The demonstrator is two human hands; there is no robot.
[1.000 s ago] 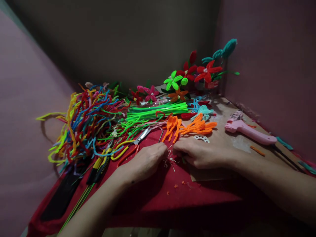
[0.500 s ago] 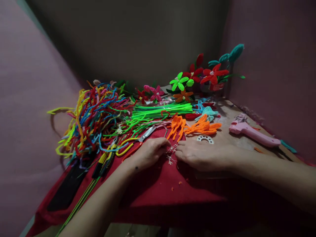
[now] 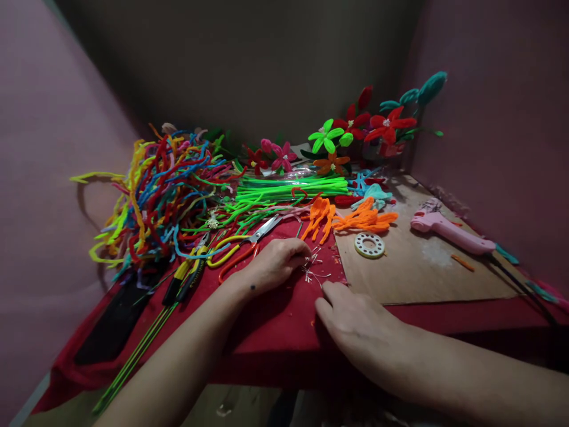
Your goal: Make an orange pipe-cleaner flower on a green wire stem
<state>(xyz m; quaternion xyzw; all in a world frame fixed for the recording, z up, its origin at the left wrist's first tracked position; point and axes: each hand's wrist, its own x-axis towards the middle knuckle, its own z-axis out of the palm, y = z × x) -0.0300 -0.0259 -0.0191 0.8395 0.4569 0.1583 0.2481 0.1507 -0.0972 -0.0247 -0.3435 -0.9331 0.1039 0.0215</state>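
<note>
Beside the cardboard [image 3: 427, 279], scissors [image 3: 267, 227] lying open.

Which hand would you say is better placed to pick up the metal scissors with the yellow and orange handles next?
Probably the left hand: it is beside the scissors, whereas the right hand is farther off, beyond the thin white strands, and would have to reach past the left.

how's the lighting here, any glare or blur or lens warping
Head view: dim overall, with deep shadow on the back wall and under the red cloth's front edge; head view: small glare on the clear plastic wrap; head view: wide-angle stretch towards the edges, fine stamens slightly soft.
</note>
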